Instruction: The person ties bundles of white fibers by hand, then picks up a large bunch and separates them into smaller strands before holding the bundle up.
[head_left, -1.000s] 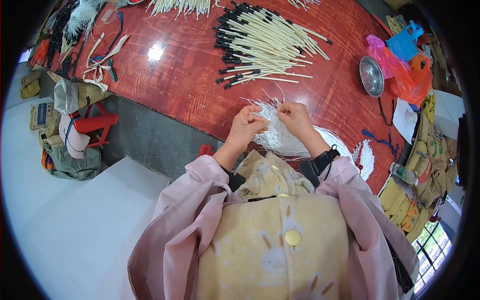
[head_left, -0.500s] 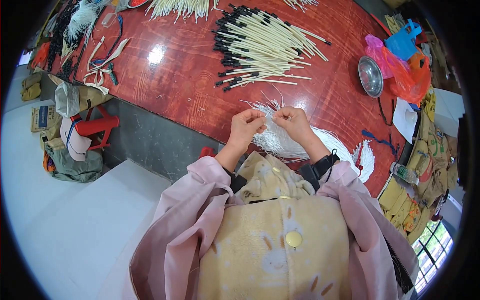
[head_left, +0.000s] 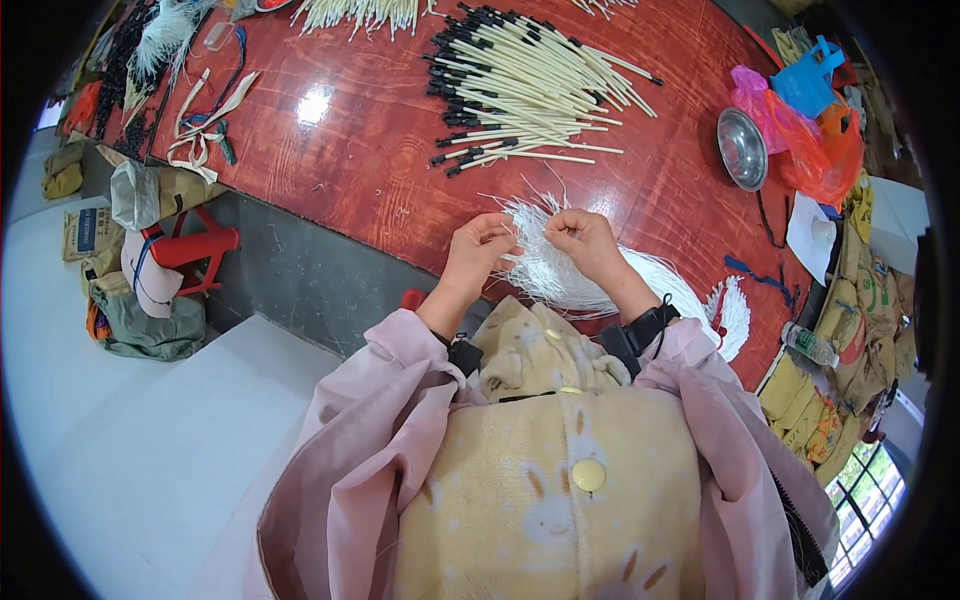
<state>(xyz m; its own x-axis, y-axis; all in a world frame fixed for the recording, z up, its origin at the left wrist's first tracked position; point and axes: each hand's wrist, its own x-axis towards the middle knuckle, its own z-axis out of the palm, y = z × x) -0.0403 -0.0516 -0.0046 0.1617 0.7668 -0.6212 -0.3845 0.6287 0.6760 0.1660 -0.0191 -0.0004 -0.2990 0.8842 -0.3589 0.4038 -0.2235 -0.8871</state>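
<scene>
A thick bundle of white string point(head_left: 655, 272) lies along the near edge of the table, its loose ends fanned out between and beyond my hands. My left hand point(head_left: 480, 255) is above its left end, fingers curled and thumb pinched on a fine white string. My right hand point(head_left: 588, 246) is closed over the bundle, thumb and forefinger pressed together on white string. A small gap separates the two hands. The strands at the fingertips are too thin to follow along their length.
Black-tipped cream sticks point(head_left: 530, 95) are piled ahead on the red table point(head_left: 340, 190). A metal bowl point(head_left: 742, 149), plastic bags point(head_left: 805, 130) and a bottle point(head_left: 810, 345) are at the right. Cloth strips point(head_left: 205, 130) lie far left; a red stool point(head_left: 205, 248) stands below.
My left hand has moved a little to the left, widening the gap between the hands. My right hand has barely shifted and stays pinched.
</scene>
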